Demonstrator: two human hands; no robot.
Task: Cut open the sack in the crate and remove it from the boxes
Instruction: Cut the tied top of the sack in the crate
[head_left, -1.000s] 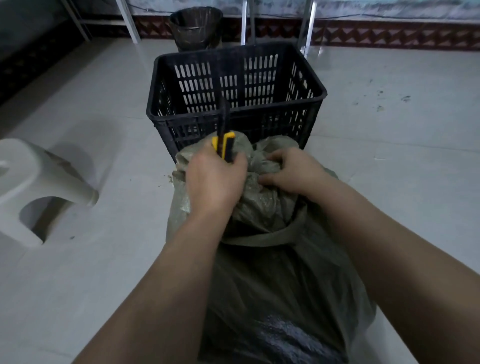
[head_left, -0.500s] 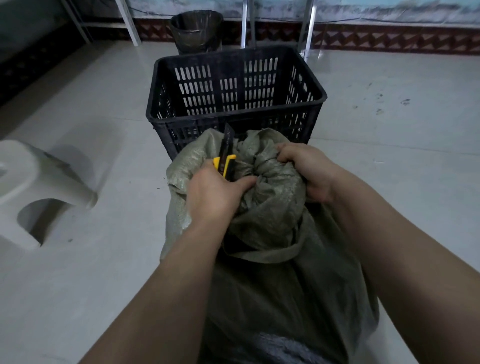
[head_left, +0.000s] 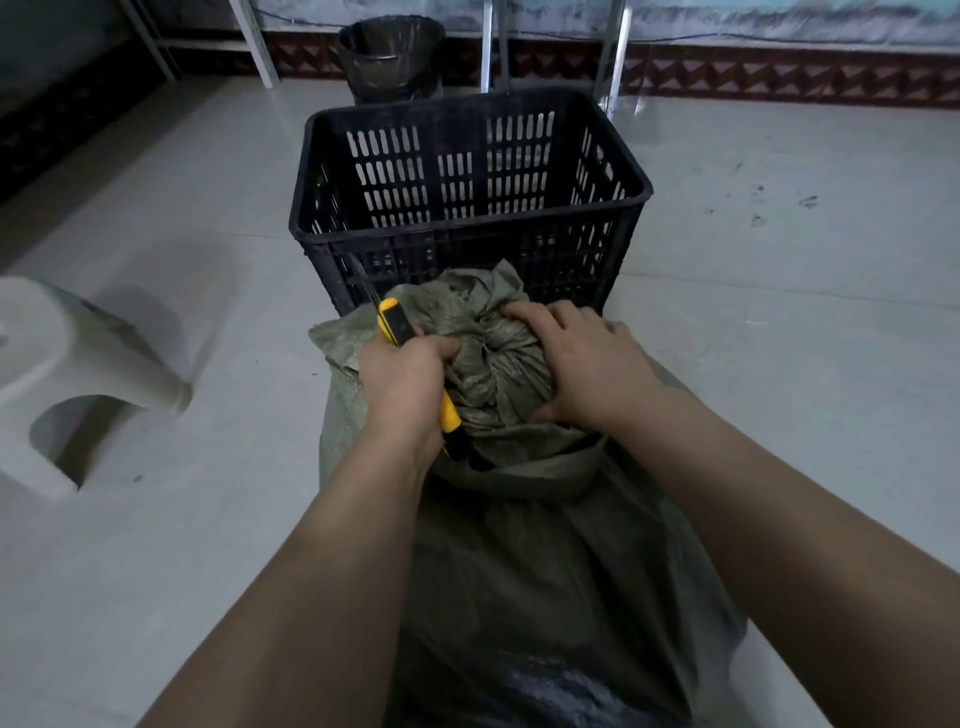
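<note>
A grey-green woven sack (head_left: 545, 561) stands on the floor right in front of me, its top bunched into a tied knot. My left hand (head_left: 402, 387) grips a yellow and black utility knife (head_left: 395, 322), blade pointing up and away, left of the knot. My right hand (head_left: 582, 364) clasps the sack's knotted top from the right. A black slotted plastic crate (head_left: 467, 244) stands just behind the sack, with nothing visible inside it.
A white plastic stool (head_left: 62, 379) sits on the floor at the left. A dark bin (head_left: 389, 57) and metal frame legs (head_left: 613, 57) stand by the far wall behind the crate. Pale tiled floor (head_left: 779, 322) surrounds everything.
My left hand has tilted the knife so its blade leans left and its handle end now shows below my fist. My right hand has shifted over the knot; the bunched top sits lower.
</note>
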